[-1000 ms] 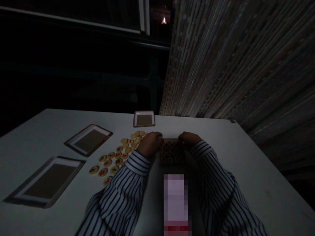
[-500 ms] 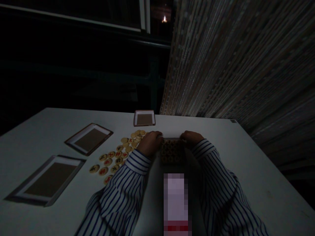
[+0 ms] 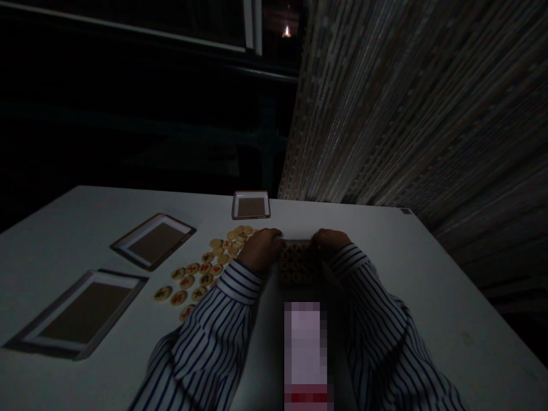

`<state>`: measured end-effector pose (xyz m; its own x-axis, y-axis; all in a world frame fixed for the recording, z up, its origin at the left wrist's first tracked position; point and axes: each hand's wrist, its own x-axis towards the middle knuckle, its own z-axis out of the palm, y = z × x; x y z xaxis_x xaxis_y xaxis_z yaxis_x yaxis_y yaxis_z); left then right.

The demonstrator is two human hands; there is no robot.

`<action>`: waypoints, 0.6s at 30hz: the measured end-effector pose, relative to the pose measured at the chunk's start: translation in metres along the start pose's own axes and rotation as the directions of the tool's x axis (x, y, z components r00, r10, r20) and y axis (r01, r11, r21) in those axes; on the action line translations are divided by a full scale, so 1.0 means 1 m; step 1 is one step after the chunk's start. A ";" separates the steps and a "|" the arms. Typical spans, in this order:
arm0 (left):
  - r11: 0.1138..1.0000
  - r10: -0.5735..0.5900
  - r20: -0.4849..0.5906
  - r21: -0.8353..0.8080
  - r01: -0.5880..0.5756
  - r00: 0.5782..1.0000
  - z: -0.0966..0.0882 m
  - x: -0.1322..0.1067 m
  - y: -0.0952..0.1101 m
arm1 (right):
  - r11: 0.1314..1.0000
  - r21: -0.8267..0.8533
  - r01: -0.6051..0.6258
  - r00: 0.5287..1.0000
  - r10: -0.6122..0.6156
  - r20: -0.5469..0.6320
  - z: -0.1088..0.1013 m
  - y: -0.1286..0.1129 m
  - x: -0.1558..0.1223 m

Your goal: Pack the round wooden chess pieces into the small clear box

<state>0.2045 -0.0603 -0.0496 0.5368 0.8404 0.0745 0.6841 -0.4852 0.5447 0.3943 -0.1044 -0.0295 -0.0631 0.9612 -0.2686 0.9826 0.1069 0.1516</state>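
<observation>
On a white table (image 3: pixel 428 297) a small box (image 3: pixel 296 264) packed with round wooden game pieces sits between my two hands. My left hand (image 3: pixel 260 250) curls against the box's left far corner. My right hand (image 3: pixel 330 240) curls against its right far corner. Both wear blue-striped white sleeves. Several loose round tan pieces (image 3: pixel 201 274) with red or black marks lie scattered left of my left hand. The dim light hides how the fingers grip.
Two flat rectangular trays (image 3: pixel 153 240) (image 3: pixel 83 313) with brown insides lie at the left. A smaller square tray (image 3: pixel 250 205) stands beyond the pieces. A tall wall of stacked sheets (image 3: pixel 419 114) rises at the back right. The background is dark.
</observation>
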 end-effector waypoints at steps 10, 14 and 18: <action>1.000 0.000 0.006 0.021 0.000 1.000 -0.001 0.000 0.000 | 1.000 -0.005 -0.013 1.000 0.013 0.009 0.000 -0.001 0.001; 1.000 -0.001 0.004 0.015 0.001 1.000 -0.002 0.000 0.001 | 1.000 -0.002 -0.006 1.000 0.006 0.008 0.000 -0.002 0.001; 1.000 -0.004 -0.004 0.014 0.004 1.000 -0.002 -0.001 0.002 | 1.000 -0.002 -0.003 1.000 0.003 0.011 -0.001 -0.002 0.001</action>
<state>0.2040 -0.0612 -0.0467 0.5325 0.8431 0.0758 0.6930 -0.4856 0.5328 0.3919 -0.1037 -0.0292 -0.0585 0.9585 -0.2791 0.9824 0.1050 0.1546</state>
